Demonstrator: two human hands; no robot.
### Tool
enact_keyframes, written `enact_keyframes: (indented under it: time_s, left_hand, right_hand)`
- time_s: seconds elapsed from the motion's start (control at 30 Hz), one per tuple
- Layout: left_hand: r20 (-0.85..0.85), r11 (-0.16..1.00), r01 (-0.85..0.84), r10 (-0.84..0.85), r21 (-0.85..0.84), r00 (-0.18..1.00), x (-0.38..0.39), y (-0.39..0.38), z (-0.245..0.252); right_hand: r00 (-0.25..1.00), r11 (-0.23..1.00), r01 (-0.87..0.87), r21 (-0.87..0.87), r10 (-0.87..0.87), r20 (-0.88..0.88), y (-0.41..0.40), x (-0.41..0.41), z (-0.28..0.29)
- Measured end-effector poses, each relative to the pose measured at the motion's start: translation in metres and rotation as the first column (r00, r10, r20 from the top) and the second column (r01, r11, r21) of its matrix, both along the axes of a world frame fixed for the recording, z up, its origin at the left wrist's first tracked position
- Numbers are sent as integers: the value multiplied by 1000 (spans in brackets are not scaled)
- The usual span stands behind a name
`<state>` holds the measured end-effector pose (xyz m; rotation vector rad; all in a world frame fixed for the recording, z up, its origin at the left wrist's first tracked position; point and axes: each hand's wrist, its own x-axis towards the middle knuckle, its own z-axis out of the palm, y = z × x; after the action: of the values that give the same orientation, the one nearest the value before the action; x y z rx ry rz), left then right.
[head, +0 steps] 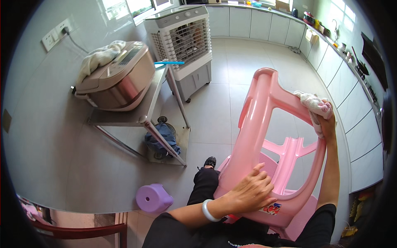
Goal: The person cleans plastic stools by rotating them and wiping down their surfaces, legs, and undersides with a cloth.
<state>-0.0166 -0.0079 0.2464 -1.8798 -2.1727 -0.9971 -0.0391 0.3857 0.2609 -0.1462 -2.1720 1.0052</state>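
Observation:
A large pink plastic chair-like frame (257,124) with a wide opening stands tilted before me; a colourful sticker (271,209) is on its near part. My left hand (252,190), with a pale bangle on the wrist, bends its fingers over the near edge of the opening. At the far right corner, my right hand (328,122) presses a white and pink cloth (313,105) around the rim. Below the frame and through its opening, more pink plastic (290,164) with ribbed arms shows. How the pieces join is partly hidden.
A purple stool (152,198) stands on the floor to my left. Beyond it, a metal stand (124,117) carries a rice cooker (118,80) with a cloth on top. An air cooler (183,46) is farther back. Cabinets (344,83) line the right wall.

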Motion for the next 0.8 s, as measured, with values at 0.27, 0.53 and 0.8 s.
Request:
enact_keyframes:
  time_s: [0.27,0.53,0.8]
  left_hand:
    - [185,972,-55,13,228,983,3,5,-7]
    - [326,802,-527,436,280,838,-27,-32,-27]
    - [987,912,-389,-88,135,136,-38,-39,-80]
  right_hand:
    - [994,994,28,-103,-16,112,8,1,2]
    - [993,996,78,-43,-74,97,32,-5,-8]
    - [970,941,226,254,-241,32,13,-5,-1]
